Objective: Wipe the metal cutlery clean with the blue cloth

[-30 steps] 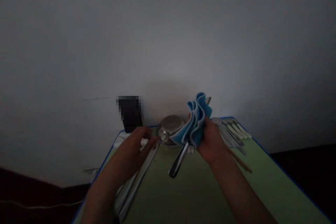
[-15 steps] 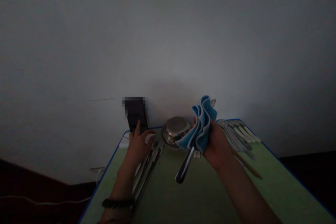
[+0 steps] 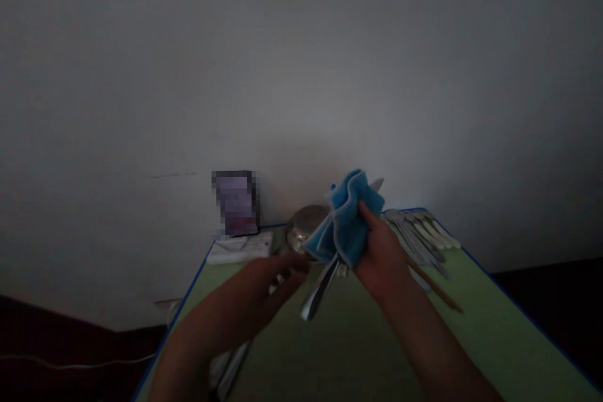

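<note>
My right hand is closed round a folded blue cloth. The cloth wraps the middle of a table knife; its shiny handle sticks out low on the left and its blade tip shows above the cloth. My left hand, somewhat blurred, hovers just left of the knife handle with thumb and fingers apart and nothing between them. Behind both hands, an upturned metal bowl is partly covered by the cloth.
A lit phone leans against the wall behind a folded white cloth. Several spoons and other cutlery lie at the right, with a wooden stick in front. More long utensils lie under my left arm on the green table.
My left hand has left the phone and moved right and down toward the knife handle. The phone's dark screen is now lit. My right hand still holds the cloth and knife, turned slightly.
</note>
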